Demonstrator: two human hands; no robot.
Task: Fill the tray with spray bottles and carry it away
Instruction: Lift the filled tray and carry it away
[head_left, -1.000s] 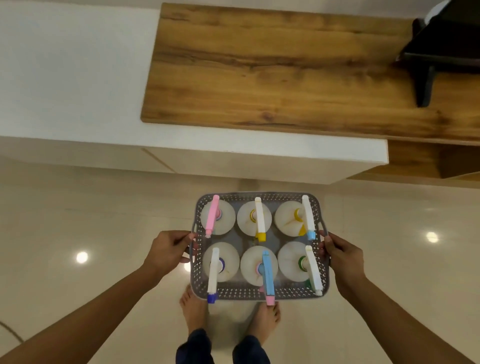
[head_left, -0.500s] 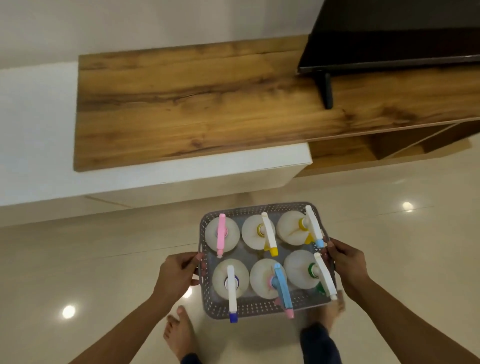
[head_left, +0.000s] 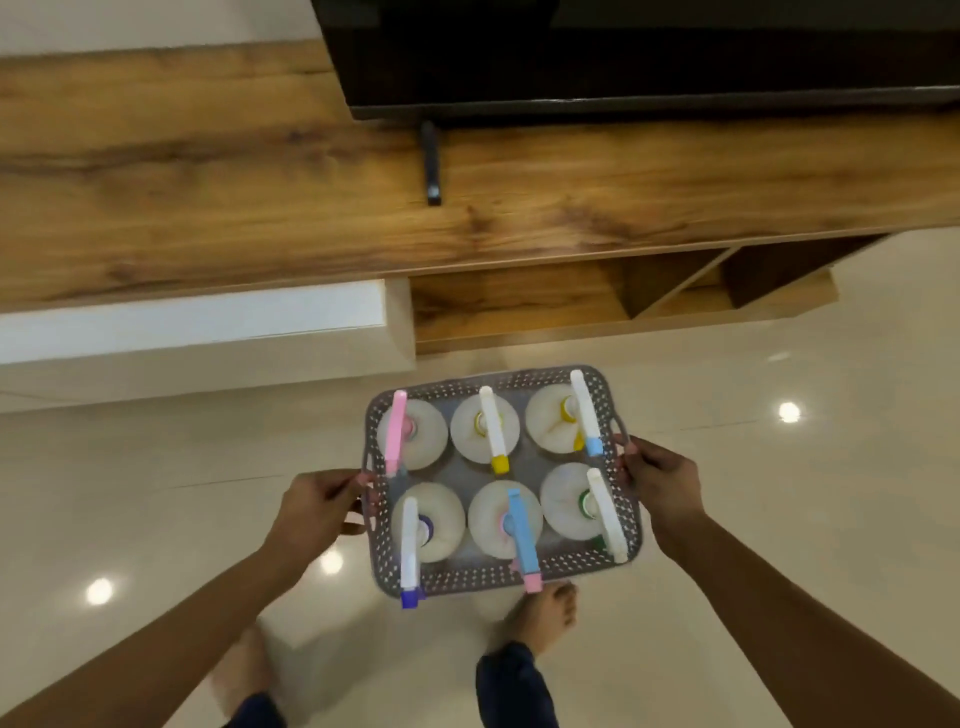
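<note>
Glossy cream tiled floor (head_left: 156, 493) fills the lower view, dotted with reflected ceiling lights. Above it runs a long brown wood-grain cabinet top (head_left: 208, 171), its left end cut off by the picture edge, with an open wooden shelf bay (head_left: 519, 301) and a white cabinet front (head_left: 192, 322) beneath. A black flat screen (head_left: 623, 52) stands on the wood on a thin black foot (head_left: 430, 166); its top is out of view.

Held in the air over the floor, well apart from the cabinet, is the grey perforated plastic tray (head_left: 631, 525), its long axis running left to right and slightly tilted. Six white round spray bottles (head_left: 485, 428) stand upright in it, two rows of three, their spray heads lying roughly front to back with coloured nozzle tips pointing toward the person. Bottle bodies are mostly hidden by the tray wall.

The left hand (head_left: 311, 512) is clenched on the tray's left side handle, the right hand (head_left: 662, 480) on its right handle. Two bare feet (head_left: 543, 613) show below, the left one blurred
</note>
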